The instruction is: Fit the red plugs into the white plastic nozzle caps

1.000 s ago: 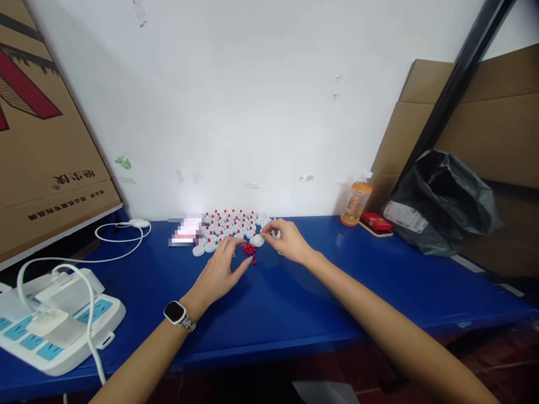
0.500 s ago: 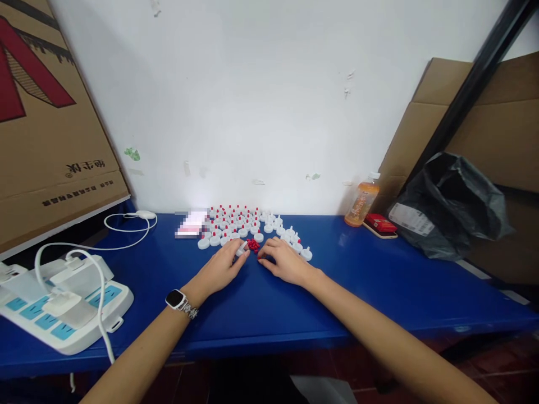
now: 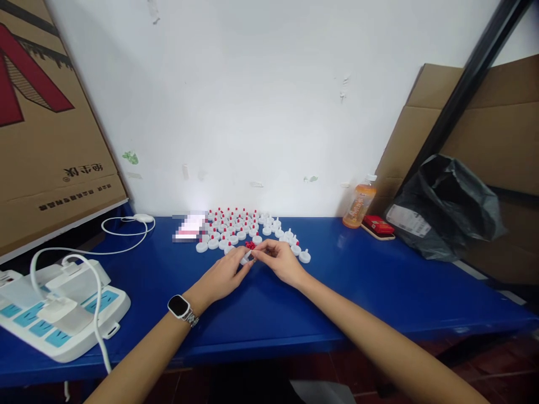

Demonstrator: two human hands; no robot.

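My left hand, with a watch at the wrist, is closed around a white nozzle cap, whose spout points to the right. The fingers of my right hand are pinched together at the spout's tip. A small red cap seems to be between them, mostly hidden by the fingertips. Just beyond both hands lies a little pile of red caps, partly covered. Behind it stand rows of white nozzle caps with red tips. To their right are several white nozzle caps with bare spouts.
A white power strip with plugs and cables lies on the left of the blue table. At the back right are an orange drink bottle, a red box on a phone-like slab, and a grey plastic bag.
My right hand has moved left and slightly up from beside the red pile to the spout in my left hand. The left hand still holds its nozzle cap. The camera view has shifted slightly.
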